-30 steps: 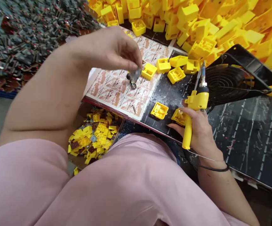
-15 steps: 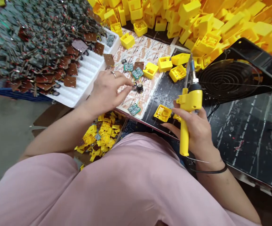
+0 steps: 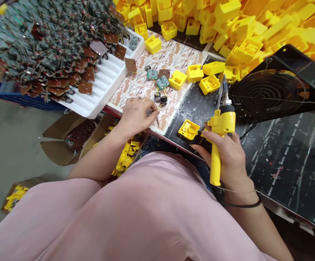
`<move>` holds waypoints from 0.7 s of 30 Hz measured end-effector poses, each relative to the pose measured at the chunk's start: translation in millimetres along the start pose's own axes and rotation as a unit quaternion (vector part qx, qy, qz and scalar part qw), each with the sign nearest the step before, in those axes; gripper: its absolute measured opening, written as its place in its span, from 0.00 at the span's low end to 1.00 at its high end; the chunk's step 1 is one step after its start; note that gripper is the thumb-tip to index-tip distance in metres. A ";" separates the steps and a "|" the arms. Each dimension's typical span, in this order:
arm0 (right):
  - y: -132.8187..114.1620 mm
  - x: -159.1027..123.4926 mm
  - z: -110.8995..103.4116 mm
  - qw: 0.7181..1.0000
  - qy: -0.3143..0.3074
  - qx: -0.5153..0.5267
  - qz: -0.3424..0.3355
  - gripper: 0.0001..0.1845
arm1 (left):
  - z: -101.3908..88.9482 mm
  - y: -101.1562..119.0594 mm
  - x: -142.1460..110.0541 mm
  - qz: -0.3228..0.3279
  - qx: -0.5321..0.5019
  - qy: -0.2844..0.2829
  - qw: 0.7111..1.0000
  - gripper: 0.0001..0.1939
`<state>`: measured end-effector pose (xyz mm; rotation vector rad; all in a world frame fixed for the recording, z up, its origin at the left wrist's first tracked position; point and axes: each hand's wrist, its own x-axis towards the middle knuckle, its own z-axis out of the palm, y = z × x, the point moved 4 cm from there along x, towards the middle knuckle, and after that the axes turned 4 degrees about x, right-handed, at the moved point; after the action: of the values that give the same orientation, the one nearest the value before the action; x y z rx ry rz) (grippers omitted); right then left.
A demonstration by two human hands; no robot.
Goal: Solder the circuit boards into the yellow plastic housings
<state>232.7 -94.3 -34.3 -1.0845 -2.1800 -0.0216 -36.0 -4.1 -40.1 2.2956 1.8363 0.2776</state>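
One small board (image 3: 148,112), I think (mostly hidden), is pinched in the left fingers (image 3: 153,116) over the counter (image 3: 285,145); right fingers (image 3: 215,136) wrap the yellow soldering gun (image 3: 223,122). I'd pinch by the edges, keep that tip (image 3: 224,79) off the wires (image 3: 161,105).

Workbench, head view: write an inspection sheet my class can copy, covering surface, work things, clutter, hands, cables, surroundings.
Surface: dark mat, scratched and smeared; printed sheet beside it.
Work things: open yellow housing on the mat; green circuit boards and round black parts on the sheet.
Clutter: heaped yellow housings; boards piled over a white tray.
Hands: left hand pinches a small grey part; right hand grips a yellow soldering tool.
Cables: black cable by the fan; thin wire near the tool's handle.
Surroundings: black fan; cardboard box on the floor.
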 end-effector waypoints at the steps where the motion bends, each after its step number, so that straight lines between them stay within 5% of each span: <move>1: 0.6 1.9 3.8 1.000 -0.008 0.007 0.001 0.22 | -3.0 -5.1 -3.3 -0.001 -0.020 0.019 1.000 0.14; 8: -9.4 15.9 38.9 0.999 -0.019 0.005 0.036 0.18 | -14.7 -13.3 -23.9 0.076 -0.094 0.158 0.980 0.13; 12: -15.5 21.2 47.8 0.999 -0.014 0.017 0.036 0.20 | -12.0 -4.0 -28.4 0.110 -0.038 0.158 0.980 0.11; 21: -13.3 10.7 -19.9 0.994 0.087 0.067 0.023 0.18 | 3.0 8.1 -15.5 0.136 -0.105 0.054 0.984 0.12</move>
<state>230.3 -101.5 -9.3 -1.0172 -1.9714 0.0471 -31.0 -21.1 -41.3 2.4152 1.4523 0.6148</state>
